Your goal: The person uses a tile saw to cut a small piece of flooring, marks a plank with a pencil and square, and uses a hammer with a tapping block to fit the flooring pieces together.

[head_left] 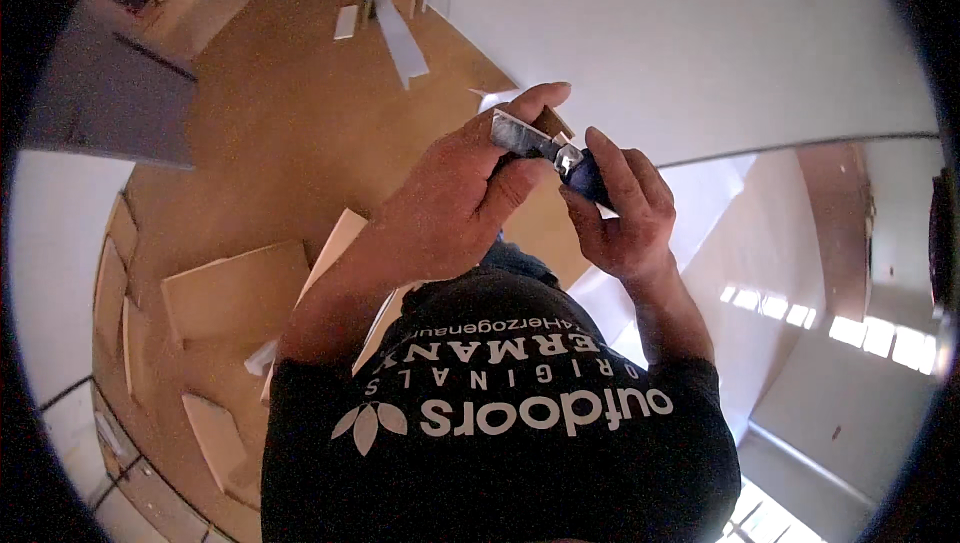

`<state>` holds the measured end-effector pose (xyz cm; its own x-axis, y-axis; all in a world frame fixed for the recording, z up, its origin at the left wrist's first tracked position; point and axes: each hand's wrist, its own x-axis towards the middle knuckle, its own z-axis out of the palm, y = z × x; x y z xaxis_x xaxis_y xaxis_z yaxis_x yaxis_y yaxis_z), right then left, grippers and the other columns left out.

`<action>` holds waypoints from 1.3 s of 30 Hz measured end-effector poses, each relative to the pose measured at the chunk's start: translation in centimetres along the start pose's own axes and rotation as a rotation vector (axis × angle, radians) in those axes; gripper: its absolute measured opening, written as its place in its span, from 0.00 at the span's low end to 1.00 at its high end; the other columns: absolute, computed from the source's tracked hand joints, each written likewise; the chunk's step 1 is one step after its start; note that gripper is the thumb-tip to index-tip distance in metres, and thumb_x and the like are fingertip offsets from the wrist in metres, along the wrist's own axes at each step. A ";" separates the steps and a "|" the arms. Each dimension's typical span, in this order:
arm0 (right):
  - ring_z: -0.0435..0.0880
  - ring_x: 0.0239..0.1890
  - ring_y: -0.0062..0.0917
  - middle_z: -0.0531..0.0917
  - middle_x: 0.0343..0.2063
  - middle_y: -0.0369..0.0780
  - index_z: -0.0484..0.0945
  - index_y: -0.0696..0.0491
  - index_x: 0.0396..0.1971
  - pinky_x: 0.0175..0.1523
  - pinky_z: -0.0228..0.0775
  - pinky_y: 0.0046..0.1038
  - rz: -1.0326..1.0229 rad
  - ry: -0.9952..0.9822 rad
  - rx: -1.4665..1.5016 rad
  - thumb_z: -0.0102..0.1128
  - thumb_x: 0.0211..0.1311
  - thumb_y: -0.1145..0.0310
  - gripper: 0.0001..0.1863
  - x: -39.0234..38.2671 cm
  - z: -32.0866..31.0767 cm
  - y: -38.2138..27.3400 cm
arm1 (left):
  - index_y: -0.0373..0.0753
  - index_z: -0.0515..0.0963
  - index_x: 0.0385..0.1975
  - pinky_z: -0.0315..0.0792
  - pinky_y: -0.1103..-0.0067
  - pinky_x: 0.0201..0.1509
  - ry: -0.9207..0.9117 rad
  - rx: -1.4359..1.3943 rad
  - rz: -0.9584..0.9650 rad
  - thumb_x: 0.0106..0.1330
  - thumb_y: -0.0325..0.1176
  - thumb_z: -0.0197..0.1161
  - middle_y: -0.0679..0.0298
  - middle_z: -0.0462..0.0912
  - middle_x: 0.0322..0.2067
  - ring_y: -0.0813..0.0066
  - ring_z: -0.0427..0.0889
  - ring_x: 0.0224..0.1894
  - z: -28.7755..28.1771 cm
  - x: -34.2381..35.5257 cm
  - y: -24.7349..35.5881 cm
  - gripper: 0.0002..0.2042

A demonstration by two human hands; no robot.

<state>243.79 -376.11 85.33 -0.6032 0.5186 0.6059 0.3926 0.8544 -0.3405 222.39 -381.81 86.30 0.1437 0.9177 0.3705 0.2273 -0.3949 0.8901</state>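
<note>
Room with a brown floor (270, 133), seen from above; daylight was let in by windows (880, 343) at the lower right. A big white panel (680, 33) was seen upper right, beyond the hands. Flat boards (240, 288) were left lying on the floor at the lower left, and a pale strip (400, 48) was seen at the top, near more offcuts. A grey panel (110, 93) was noted at upper left. A black printed shirt (520, 463) was worn.

A small tool was held up in front of the body, clear of the floor, between both hands: a flat metal piece (520, 135) on the left, a dark blue handle (588, 181) on the right, a shiny fitting (567, 158) between them. The flat metal piece was apparently gripped by the left hand (460, 183), thumb and index closed near it, contact partly hidden. The handle was pinched in the curled fingers of the right hand (632, 208). Whether the parts were locked together could not be told.

Step in hand was judged to be two-handed handling or adjusting at the fitting. A steady handle and fingertips kept off the metal edges were judged to be called for next.
</note>
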 end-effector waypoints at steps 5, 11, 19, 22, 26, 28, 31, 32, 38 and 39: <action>0.83 0.28 0.32 0.82 0.30 0.47 0.76 0.62 0.54 0.31 0.77 0.29 -0.094 -0.017 0.087 0.71 0.46 0.79 0.30 5.6 2.3 5.7 | 0.36 0.63 0.67 0.71 0.67 0.54 0.105 -0.080 -0.071 0.75 0.35 0.50 0.52 0.78 0.44 0.55 0.78 0.47 -1.7 4.5 -2.5 0.23; 0.83 0.28 0.32 0.82 0.30 0.47 0.76 0.62 0.53 0.31 0.77 0.29 -0.141 -0.094 0.173 0.70 0.47 0.79 0.29 11.5 5.8 10.2 | 0.35 0.64 0.65 0.72 0.67 0.53 0.226 0.083 -0.262 0.73 0.33 0.52 0.50 0.79 0.43 0.52 0.80 0.46 -4.7 8.1 -3.9 0.22; 0.82 0.29 0.34 0.82 0.30 0.48 0.76 0.62 0.54 0.32 0.76 0.30 -0.189 -0.140 0.244 0.70 0.47 0.78 0.29 20.1 15.1 11.0 | 0.38 0.66 0.64 0.73 0.67 0.54 0.361 0.120 -0.270 0.72 0.32 0.54 0.48 0.80 0.47 0.52 0.80 0.49 -13.9 9.5 -9.9 0.21; 0.82 0.30 0.35 0.82 0.31 0.48 0.75 0.62 0.54 0.34 0.76 0.30 -0.198 -0.136 0.222 0.70 0.48 0.78 0.29 24.1 19.5 10.9 | 0.36 0.66 0.64 0.73 0.67 0.54 0.353 0.055 -0.324 0.72 0.33 0.55 0.48 0.80 0.46 0.53 0.81 0.49 -19.6 10.4 -11.7 0.22; 0.84 0.39 0.42 0.83 0.40 0.50 0.73 0.58 0.58 0.44 0.78 0.37 0.003 -0.183 0.396 0.69 0.53 0.72 0.30 30.2 26.2 9.0 | 0.35 0.64 0.65 0.71 0.67 0.57 0.343 -0.021 -0.278 0.72 0.34 0.55 0.47 0.78 0.49 0.54 0.79 0.52 -27.7 11.4 -16.6 0.23; 0.83 0.40 0.33 0.82 0.40 0.48 0.68 0.60 0.60 0.43 0.77 0.33 0.155 -0.260 0.733 0.54 0.65 0.69 0.24 32.3 29.8 9.4 | 0.35 0.61 0.67 0.70 0.67 0.60 0.387 0.016 -0.128 0.71 0.32 0.54 0.46 0.76 0.53 0.53 0.78 0.54 -31.2 12.8 -19.2 0.25; 0.76 0.30 0.23 0.77 0.33 0.42 0.63 0.63 0.60 0.36 0.70 0.25 0.469 -0.243 1.210 0.47 0.70 0.56 0.28 36.2 33.6 10.3 | 0.34 0.59 0.68 0.68 0.68 0.62 0.293 -0.023 -0.209 0.70 0.29 0.52 0.44 0.74 0.55 0.52 0.76 0.56 -37.3 17.0 -20.7 0.26; 0.75 0.29 0.23 0.76 0.32 0.41 0.63 0.62 0.59 0.34 0.69 0.26 0.514 -0.132 1.330 0.49 0.70 0.55 0.29 38.4 35.3 10.5 | 0.34 0.58 0.69 0.68 0.68 0.63 0.261 -0.026 -0.236 0.70 0.28 0.52 0.43 0.73 0.56 0.52 0.76 0.57 -39.3 17.4 -21.1 0.27; 0.73 0.27 0.22 0.75 0.30 0.39 0.67 0.60 0.53 0.32 0.66 0.25 0.610 -0.071 1.227 0.53 0.69 0.62 0.20 44.3 40.6 12.6 | 0.34 0.57 0.69 0.67 0.66 0.63 0.355 -0.076 -0.279 0.68 0.23 0.50 0.41 0.72 0.58 0.49 0.75 0.58 -45.0 20.7 -26.3 0.28; 0.73 0.27 0.21 0.75 0.29 0.39 0.68 0.59 0.51 0.32 0.67 0.25 0.652 -0.080 1.158 0.55 0.68 0.65 0.17 46.5 42.0 13.4 | 0.34 0.57 0.69 0.69 0.65 0.62 0.364 0.132 -0.192 0.68 0.24 0.50 0.40 0.72 0.57 0.46 0.75 0.57 -46.3 21.9 -27.5 0.28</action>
<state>191.88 -339.17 78.71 -0.5864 0.8070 0.0694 -0.1658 -0.0357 -0.9855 174.72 -348.79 82.17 -0.2568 0.9212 0.2922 0.3415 -0.1964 0.9192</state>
